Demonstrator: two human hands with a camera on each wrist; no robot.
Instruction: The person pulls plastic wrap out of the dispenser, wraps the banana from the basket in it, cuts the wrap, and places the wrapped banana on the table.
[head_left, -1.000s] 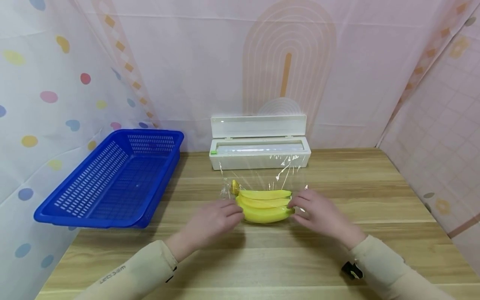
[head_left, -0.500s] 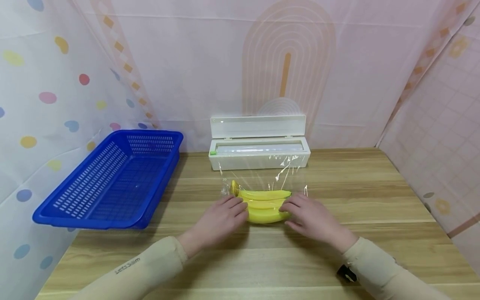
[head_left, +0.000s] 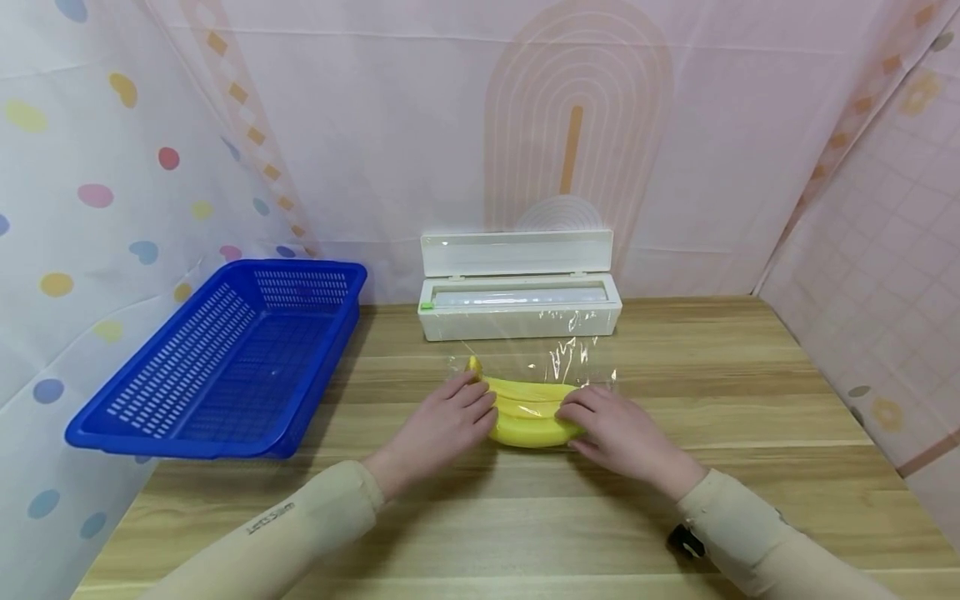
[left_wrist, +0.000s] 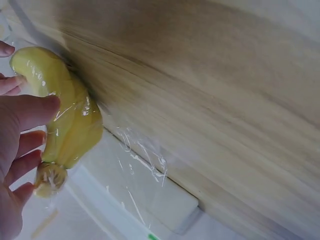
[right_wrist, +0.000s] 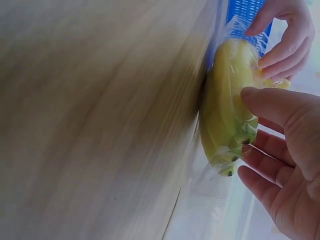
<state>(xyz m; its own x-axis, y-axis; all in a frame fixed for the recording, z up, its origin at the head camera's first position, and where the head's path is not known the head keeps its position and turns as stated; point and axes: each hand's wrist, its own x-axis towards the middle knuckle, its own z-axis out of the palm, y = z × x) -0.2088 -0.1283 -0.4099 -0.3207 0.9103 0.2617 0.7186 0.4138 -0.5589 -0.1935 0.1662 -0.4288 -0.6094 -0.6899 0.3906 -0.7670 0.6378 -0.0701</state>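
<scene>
A bunch of yellow bananas (head_left: 531,423) lies on the table under clear cling film (head_left: 566,360), which runs back to a white film dispenser (head_left: 517,323). My left hand (head_left: 447,419) holds the stem end, and in the left wrist view its thumb presses on the wrapped bananas (left_wrist: 75,115) with the fingers behind. Around the tip end, my right hand (head_left: 617,429) has its thumb on one side and fingers on the other. Shiny creases of film cover the green tips (right_wrist: 246,131) in the right wrist view.
The dispenser's lid (head_left: 517,252) stands raised, with a roll of film (head_left: 521,297) inside. At the left is a blue perforated basket (head_left: 311,400). Patterned cloth (head_left: 375,150) hangs behind and beside the wooden table (head_left: 750,375).
Both hands have come inward along the bananas, the left also slightly up toward the stem. The film now sits tighter over them, with its creases shifted.
</scene>
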